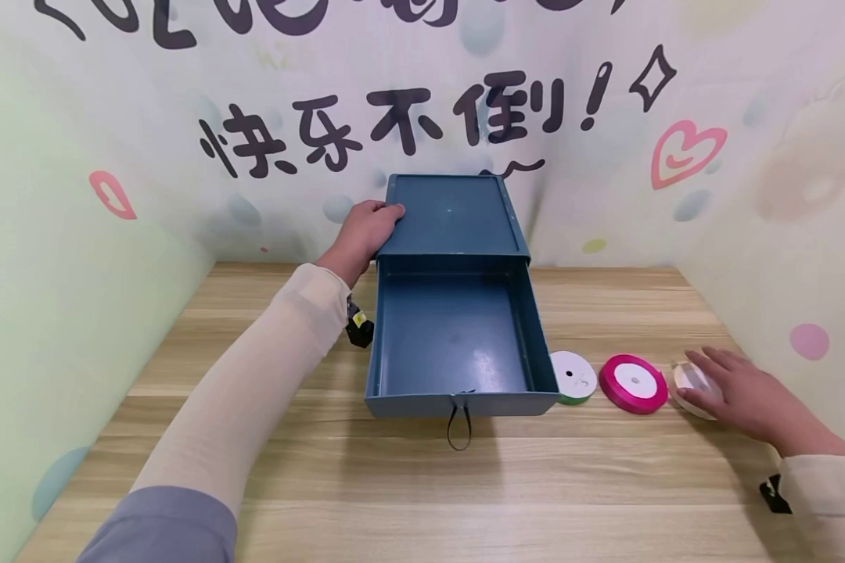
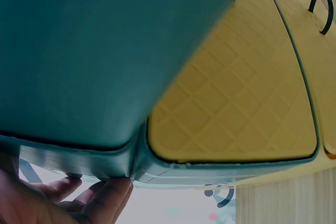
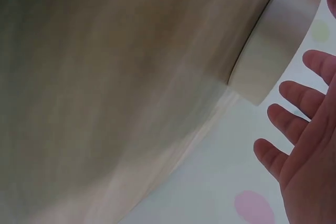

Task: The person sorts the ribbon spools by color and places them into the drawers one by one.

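The left hand (image 1: 364, 234) grips the blue box (image 1: 458, 219) at its upper left edge, most fingers hidden from the head view. The right hand (image 1: 749, 395), fingers spread, partly covers a pale roll (image 1: 686, 377); contact is unclear. The pulled-out drawer (image 1: 451, 344) hides a green-edged spool's (image 1: 576, 374) left rim.

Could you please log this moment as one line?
left hand: holds drawer cabinet | blue drawer: open | right hand: by cream spool, contact unclear | magenta ribbon spool, green ribbon spool: on table
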Tool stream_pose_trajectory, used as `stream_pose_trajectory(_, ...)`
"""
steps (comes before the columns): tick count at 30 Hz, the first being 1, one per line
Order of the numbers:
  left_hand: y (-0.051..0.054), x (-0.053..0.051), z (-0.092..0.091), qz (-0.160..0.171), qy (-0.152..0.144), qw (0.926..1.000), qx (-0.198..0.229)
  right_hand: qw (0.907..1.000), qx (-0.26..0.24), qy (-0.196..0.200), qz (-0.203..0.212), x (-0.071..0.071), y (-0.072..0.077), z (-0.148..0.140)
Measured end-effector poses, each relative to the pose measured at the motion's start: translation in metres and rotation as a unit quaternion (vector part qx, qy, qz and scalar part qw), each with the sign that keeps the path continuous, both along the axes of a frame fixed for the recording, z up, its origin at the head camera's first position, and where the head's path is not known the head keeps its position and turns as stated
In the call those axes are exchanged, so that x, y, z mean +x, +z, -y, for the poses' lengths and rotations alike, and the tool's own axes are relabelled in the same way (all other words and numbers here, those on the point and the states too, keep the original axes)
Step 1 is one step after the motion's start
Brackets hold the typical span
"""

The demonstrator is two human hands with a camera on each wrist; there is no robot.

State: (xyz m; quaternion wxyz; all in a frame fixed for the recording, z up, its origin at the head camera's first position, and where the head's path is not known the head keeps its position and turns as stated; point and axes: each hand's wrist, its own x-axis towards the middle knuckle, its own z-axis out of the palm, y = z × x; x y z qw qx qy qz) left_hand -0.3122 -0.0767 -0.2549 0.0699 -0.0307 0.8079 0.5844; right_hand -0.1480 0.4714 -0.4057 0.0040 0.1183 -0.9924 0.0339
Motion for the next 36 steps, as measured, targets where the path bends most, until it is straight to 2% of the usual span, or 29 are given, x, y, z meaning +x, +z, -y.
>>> stream_pose_trajectory(6, 0.0, 0.0, 0.0004, 0.001, 0.003, 1.0, -0.005, 0.9997, 0.014, 0.007, 0.021, -0.0002, -0.0019, -0.0002)
stream_pose_trajectory(14, -0.0007, -0.0004, 0.0002, 0.001, 0.004, 1.0, -0.003, 0.9988, 0.01, -0.007, 0.048, -0.0002, -0.0027, 0.0047)
stream_pose_trajectory(29, -0.0002, 0.0005, -0.0011, -0.001, 0.004, 1.0, -0.004, 0.9991, 0.013, -0.004, 0.04, 0.0019, -0.0025, 0.0056)
stream_pose_trajectory(36, 0.0007, 0.0017, -0.0008, -0.002, 0.003, 1.0, 0.0, 0.9999, 0.002, 0.009, 0.005, 0.0013, -0.0031, 0.0045)
